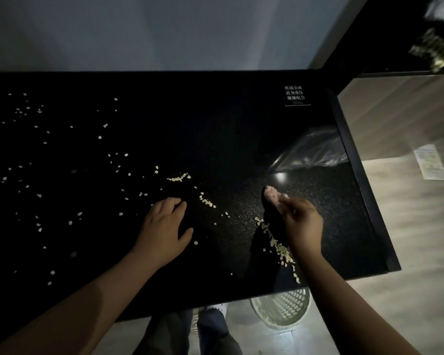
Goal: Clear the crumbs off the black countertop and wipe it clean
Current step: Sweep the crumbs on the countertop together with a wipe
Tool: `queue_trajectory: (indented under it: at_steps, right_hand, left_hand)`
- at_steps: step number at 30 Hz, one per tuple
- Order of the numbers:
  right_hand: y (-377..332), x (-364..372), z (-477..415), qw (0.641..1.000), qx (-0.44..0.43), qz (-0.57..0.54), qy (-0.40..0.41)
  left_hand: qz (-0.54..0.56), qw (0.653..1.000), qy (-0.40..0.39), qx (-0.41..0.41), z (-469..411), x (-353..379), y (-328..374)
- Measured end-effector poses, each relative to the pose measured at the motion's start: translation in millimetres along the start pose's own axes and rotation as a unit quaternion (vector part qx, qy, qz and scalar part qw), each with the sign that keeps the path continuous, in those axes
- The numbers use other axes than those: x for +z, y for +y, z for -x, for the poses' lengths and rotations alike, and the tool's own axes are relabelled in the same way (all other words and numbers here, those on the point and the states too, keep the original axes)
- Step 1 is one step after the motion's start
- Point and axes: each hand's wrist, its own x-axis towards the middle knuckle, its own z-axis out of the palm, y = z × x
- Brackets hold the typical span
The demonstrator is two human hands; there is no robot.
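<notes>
Pale crumbs (277, 244) lie scattered over the black countertop (215, 129), thin across the left half and gathered in a line near the front right. My left hand (164, 226) rests flat on the counter, fingers slightly spread, touching the surface beside a short trail of crumbs (207, 201). My right hand (301, 224) is closed around a pinkish cloth (272, 197), whose end pokes out beyond the fingers and touches the counter just above the gathered line of crumbs.
A clear plastic bag (315, 152) lies at the counter's right edge. A white mesh bin (282, 311) stands on the floor below the front edge. A small printed label (294, 94) sits at the back right. My legs show below the counter.
</notes>
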Motion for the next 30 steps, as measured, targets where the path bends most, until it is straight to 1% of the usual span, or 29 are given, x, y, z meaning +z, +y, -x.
queue_trajectory:
  at_steps: [2,4,7,10,12,14,18,22,25,30]
  right_hand:
    - [3,11,8,1.0,-0.011,0.017,-0.016]
    - [-3,24,21,0.999,-0.022,0.005,-0.028]
    - [-18,43,44,0.994,-0.078,-0.003,-0.075]
    - [-32,44,54,0.988,-0.091,-0.055,-0.108]
    - [-32,32,53,0.988,-0.088,-0.085,-0.092]
    - [-22,13,53,0.991,-0.079,-0.089,-0.067]
    - [12,-25,53,0.998,-0.04,-0.052,-0.008]
    - [44,-41,50,0.999,0.007,-0.005,0.047]
    - [59,-40,57,0.998,0.026,0.004,0.049]
    - [60,-25,72,1.0,-0.01,-0.017,0.016]
  left_hand:
    - [-0.006,1.0,0.002,-0.002,1,1,2]
    - [-0.009,1.0,0.0,-0.006,1,2,4]
    - [0.016,1.0,-0.003,-0.022,9,5,8]
    - [0.034,0.999,0.004,-0.011,27,8,16]
    - [0.045,0.999,0.008,-0.001,43,13,21]
    - [0.057,0.998,0.007,0.007,57,20,29]
    - [0.062,0.998,0.003,0.015,74,35,44]
    - [0.055,0.998,0.0,-0.007,78,46,52]
    - [0.041,0.999,-0.004,-0.012,79,51,54]
    - [0.03,1.0,-0.006,-0.007,82,56,52]
